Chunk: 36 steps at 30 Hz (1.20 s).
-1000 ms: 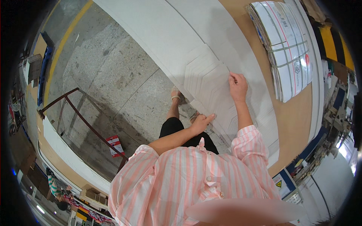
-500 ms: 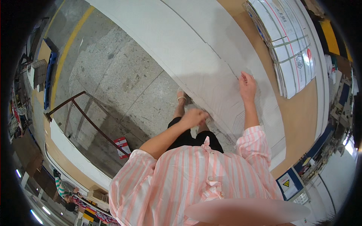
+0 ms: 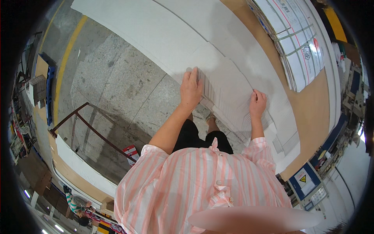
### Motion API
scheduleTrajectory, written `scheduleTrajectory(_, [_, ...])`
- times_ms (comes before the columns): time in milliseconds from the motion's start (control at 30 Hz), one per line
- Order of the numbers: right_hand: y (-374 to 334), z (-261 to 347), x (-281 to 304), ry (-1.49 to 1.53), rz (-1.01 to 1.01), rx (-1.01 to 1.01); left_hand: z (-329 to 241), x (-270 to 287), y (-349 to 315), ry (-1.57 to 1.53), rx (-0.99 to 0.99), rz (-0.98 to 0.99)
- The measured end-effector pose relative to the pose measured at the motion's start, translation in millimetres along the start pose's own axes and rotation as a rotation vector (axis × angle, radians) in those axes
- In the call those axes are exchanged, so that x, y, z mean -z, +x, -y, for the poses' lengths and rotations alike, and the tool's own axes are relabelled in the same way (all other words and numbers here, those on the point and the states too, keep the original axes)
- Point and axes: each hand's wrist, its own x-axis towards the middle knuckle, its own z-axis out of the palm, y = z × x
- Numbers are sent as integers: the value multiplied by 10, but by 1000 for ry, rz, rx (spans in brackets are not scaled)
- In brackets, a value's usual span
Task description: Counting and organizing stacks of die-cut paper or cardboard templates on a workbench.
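Note:
Broad white cardboard sheets (image 3: pixel 156 35) lie stacked in front of me, their near layers fanned in steps. My left hand (image 3: pixel 191 91) is at the stack's left edge, fingers stretched out and lying along the layered side. To the right, my right hand (image 3: pixel 258 104) rests over the sheets with its fingers curled onto a sheet edge; the fingertips are partly hidden. Between the hands, the stepped sheet edges show as fine parallel lines.
A strapped bundle of flat white cartons (image 3: pixel 298 50) sits on brown board (image 3: pixel 311 105) at the right. Left are a rusty metal frame (image 3: pixel 97 132), a red-and-white box (image 3: pixel 131 154) and concrete floor (image 3: pixel 117 70). Another person (image 3: pixel 76 204) is at far lower left.
My left hand has moved up and forward from near my body to the sheets' left edge. My right hand has come slightly nearer me. The near sheets look more stepped.

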Motion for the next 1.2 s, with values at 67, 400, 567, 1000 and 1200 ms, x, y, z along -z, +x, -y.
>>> scheduleTrajectory(67, [122,94,-73,16,0,-2,-12,21,48,5,-7,3])
scheduleTrajectory(400, [235,582,-415,47,-49,79,-38,56,105,20,33,62])
scheduleTrajectory(567, [372,705,-473,74,-47,107,-108,45,115,-12,40,41])
scheduleTrajectory(1000, [35,664,238,260,-71,157,-70,-10,360,-597,386,122])
scheduleTrajectory(1200, [-790,237,724,290,92,73,-129,-69,390,-1042,624,244])
